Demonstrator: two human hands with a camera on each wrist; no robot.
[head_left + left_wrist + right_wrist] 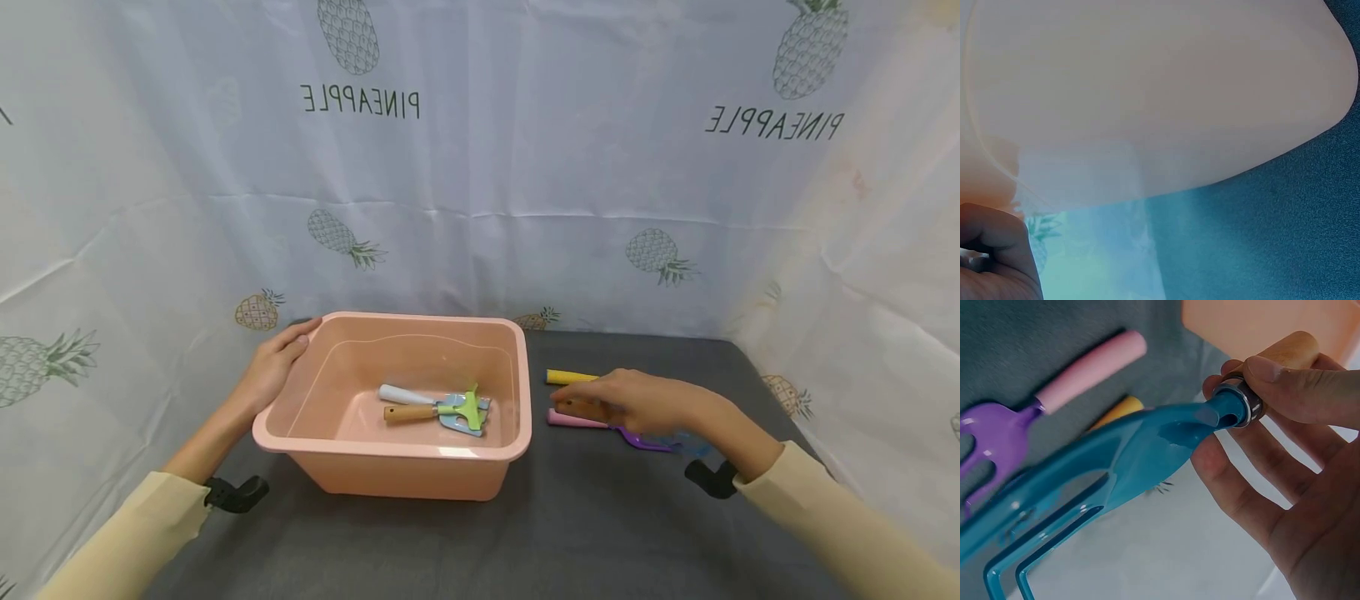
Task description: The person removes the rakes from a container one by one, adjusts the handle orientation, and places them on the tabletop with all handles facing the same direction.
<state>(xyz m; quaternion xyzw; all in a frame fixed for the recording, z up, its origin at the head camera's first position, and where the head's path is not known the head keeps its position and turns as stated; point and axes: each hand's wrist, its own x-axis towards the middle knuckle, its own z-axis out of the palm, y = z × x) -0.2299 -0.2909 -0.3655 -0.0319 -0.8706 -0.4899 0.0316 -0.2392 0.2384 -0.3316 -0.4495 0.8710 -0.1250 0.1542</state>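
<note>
At three o'clock of the pink tub [390, 446], your right hand [637, 400] grips the blue fork's wooden handle [1285, 353] for lifting while your left hand [273, 367] clasps the rim to steady it.

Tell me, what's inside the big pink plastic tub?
Inside the pink plastic tub lie small garden tools: a white-handled one and a wooden-handled one, their light blue and green heads overlapping. The heads cover each other, and the near wall hides the nearest bit of the floor.
</note>
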